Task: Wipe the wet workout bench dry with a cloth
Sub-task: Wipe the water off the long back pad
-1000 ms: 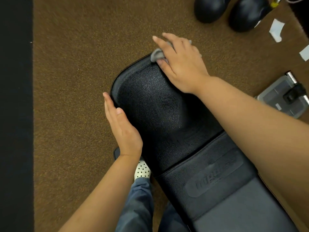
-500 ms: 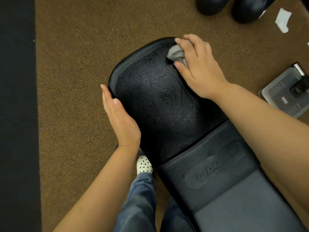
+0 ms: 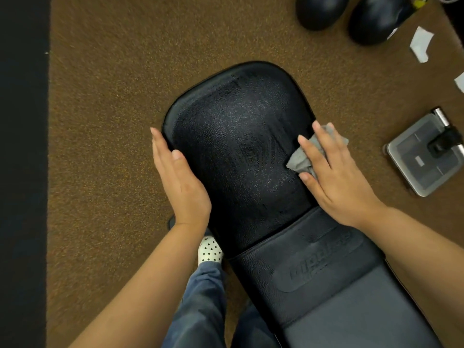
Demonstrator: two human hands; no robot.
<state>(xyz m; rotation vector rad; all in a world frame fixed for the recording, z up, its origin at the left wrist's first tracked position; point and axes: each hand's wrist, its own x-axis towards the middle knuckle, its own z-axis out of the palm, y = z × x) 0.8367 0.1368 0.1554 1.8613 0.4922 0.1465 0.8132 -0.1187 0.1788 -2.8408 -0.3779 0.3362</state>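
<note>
The black padded workout bench (image 3: 236, 146) runs from the middle of the view down to the lower right, and its rounded far pad glistens with streaks. My right hand (image 3: 336, 177) presses a crumpled grey cloth (image 3: 301, 159) against the pad's right edge, fingers spread over it. My left hand (image 3: 178, 182) lies flat against the pad's left edge, fingers straight and together, holding nothing. A raised logo patch (image 3: 319, 264) sits on the bench section nearer to me.
Brown carpet (image 3: 105, 121) surrounds the bench, with a dark strip (image 3: 22, 172) along the left. Two black rounded objects (image 3: 351, 13) lie at the top right, white paper scraps (image 3: 421, 43) beside them. A grey metal foot plate (image 3: 424, 156) sits at right. My leg and dotted sock (image 3: 209, 249) are below the left hand.
My right hand has dragged the cloth from the pad's far top edge down along its right side toward me. The left hand has stayed on the left edge.
</note>
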